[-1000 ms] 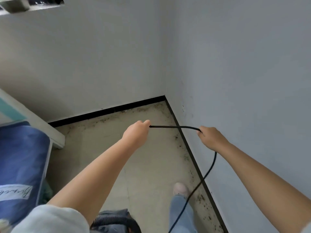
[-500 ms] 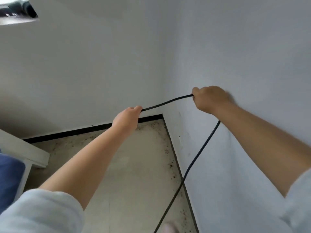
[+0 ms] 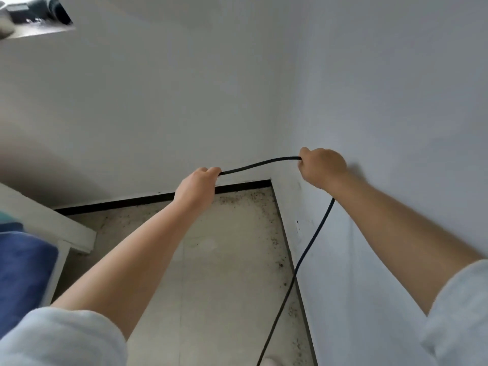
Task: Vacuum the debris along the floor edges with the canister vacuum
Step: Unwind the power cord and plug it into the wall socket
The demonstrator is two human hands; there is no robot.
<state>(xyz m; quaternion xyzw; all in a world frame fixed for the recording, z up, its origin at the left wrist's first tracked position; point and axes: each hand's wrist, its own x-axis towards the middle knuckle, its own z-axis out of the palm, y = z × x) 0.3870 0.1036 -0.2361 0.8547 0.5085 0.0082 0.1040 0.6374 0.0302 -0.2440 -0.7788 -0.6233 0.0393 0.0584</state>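
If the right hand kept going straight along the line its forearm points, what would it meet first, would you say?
Most likely the pale grey side wall. The right hand, gripping the thin black cord, already casts a shadow on that wall close behind it, with nothing visible between, though the depth is hard to judge.

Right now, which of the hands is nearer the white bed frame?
Left. The left hand grips the black cord toward the bed frame; the right hand grips it by the right wall, farther away.
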